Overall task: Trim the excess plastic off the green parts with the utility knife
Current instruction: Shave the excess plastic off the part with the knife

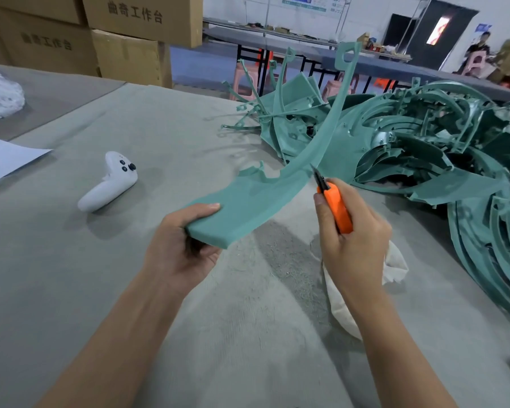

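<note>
Two bare forearms reach in from the near edge of the grey, felt-covered tabletop (pixel 248 334). The left hand (pixel 183 242) grips the wide, blunt end of a long curved green part (pixel 248 198), thumb flat on its upper face and fingers curled underneath, holding it clear of the tabletop. From that hand the part sweeps away and to the right, narrows, and rises to a looped tip high above the far side. The right hand (pixel 354 245), just right of the part, is wrapped round an orange utility knife (pixel 336 207) with the thumb along the handle. The dark blade points up and away, its tip at the part's right-hand edge where the strip begins to narrow; whether the tip touches the plastic cannot be told. Under the right wrist a crumpled white cloth (pixel 395 260) lies on the tabletop. Farther out on the left half rests a white game-style controller (pixel 109 184), well apart from both hands, and a white sheet (pixel 6 160) lies at the left edge. A large tangled pile of green parts (pixel 424 148) covers the far right corner and runs down the right edge. Cardboard boxes (pixel 142 19) are stacked beyond the far left corner.
</note>
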A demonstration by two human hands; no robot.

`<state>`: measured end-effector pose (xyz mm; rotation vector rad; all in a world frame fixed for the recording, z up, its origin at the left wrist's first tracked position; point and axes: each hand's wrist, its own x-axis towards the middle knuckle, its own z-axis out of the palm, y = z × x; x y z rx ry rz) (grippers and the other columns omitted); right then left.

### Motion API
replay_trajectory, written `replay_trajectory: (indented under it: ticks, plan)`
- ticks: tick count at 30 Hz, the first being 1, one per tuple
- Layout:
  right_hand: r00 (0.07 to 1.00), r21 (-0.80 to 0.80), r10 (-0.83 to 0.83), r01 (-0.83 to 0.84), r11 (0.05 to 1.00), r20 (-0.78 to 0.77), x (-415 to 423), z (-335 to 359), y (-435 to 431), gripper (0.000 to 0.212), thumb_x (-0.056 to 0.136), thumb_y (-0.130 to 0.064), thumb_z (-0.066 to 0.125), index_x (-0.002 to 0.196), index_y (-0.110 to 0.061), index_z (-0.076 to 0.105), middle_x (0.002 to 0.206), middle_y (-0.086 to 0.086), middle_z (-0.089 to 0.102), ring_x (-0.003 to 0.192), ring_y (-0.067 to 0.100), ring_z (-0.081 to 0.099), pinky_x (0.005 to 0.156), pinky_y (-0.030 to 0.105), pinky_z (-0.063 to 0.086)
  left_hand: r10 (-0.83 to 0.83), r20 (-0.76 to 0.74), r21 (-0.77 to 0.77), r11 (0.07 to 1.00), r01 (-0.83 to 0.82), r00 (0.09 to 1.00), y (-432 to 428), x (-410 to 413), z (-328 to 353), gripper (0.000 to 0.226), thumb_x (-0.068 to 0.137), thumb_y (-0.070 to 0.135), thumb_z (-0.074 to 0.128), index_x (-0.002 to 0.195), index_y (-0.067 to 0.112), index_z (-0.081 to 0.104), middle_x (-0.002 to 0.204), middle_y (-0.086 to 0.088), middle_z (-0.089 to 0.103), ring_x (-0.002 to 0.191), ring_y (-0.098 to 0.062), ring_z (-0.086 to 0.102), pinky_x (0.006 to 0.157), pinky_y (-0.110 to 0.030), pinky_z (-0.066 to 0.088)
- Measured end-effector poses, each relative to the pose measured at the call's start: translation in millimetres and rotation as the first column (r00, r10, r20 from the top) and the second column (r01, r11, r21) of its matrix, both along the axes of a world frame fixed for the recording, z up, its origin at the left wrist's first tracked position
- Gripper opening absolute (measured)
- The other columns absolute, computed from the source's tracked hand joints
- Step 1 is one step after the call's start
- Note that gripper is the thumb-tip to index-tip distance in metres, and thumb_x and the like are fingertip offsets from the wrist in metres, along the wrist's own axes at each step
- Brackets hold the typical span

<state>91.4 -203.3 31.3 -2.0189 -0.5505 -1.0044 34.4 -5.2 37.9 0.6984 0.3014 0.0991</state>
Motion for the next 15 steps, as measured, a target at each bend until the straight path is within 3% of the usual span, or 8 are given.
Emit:
replay_trajectory:
  ticks: [7, 10, 12, 15]
  plan:
    - [0.983, -0.145, 0.154, -0.139, 0.980, 0.102, -12, -7, 10, 0.026, 0.095, -0.024, 0.062, 0.114, -0.008, 0.069, 0.081, 0.003, 0.068, 0.059, 0.013, 0.056, 0.054, 0.020, 0.045, 0.025, 0.024, -0.090, 0.996, -0.022, 0.999, 2, 0, 0, 0.028, 0.067, 0.006, 0.058, 0.040, 0.012, 0.057, 0.053, 0.004, 0.052, 0.033, -0.006, 0.036, 0.028, -0.014, 0.022]
    - [0.989, -0.021, 0.107, -0.106, 0.994, 0.099, -9, -4, 9, 0.026, 0.094, -0.022, 0.064, 0.115, -0.008, 0.069, 0.084, -0.008, 0.065, 0.063, -0.002, 0.052, 0.060, 0.007, 0.040, 0.023, 0.028, -0.041, 0.999, -0.022, 0.999, 1, 0, 1, 0.028, 0.067, 0.007, 0.059, 0.040, 0.011, 0.059, 0.053, 0.005, 0.053, 0.034, -0.006, 0.039, 0.030, -0.014, 0.020]
    - [0.996, 0.031, 0.056, -0.059, 0.998, 0.070, -5, -3, 7, 0.025, 0.094, -0.021, 0.065, 0.116, -0.009, 0.068, 0.087, -0.012, 0.061, 0.067, -0.005, 0.052, 0.065, 0.006, 0.039, 0.022, 0.028, -0.027, 0.999, -0.021, 0.999, 0, 0, 1, 0.028, 0.067, 0.007, 0.060, 0.040, 0.012, 0.059, 0.053, 0.004, 0.053, 0.035, -0.006, 0.040, 0.030, -0.015, 0.019]
    - [0.997, 0.034, 0.063, -0.065, 0.997, 0.048, -5, -6, 9, 0.025, 0.093, -0.018, 0.066, 0.116, -0.009, 0.068, 0.083, -0.009, 0.062, 0.066, 0.002, 0.055, 0.060, 0.011, 0.041, 0.027, 0.037, -0.036, 0.999, -0.026, 0.999, 0, 0, 0, 0.027, 0.067, 0.007, 0.060, 0.041, 0.012, 0.060, 0.054, 0.004, 0.053, 0.036, -0.006, 0.040, 0.031, -0.015, 0.017]
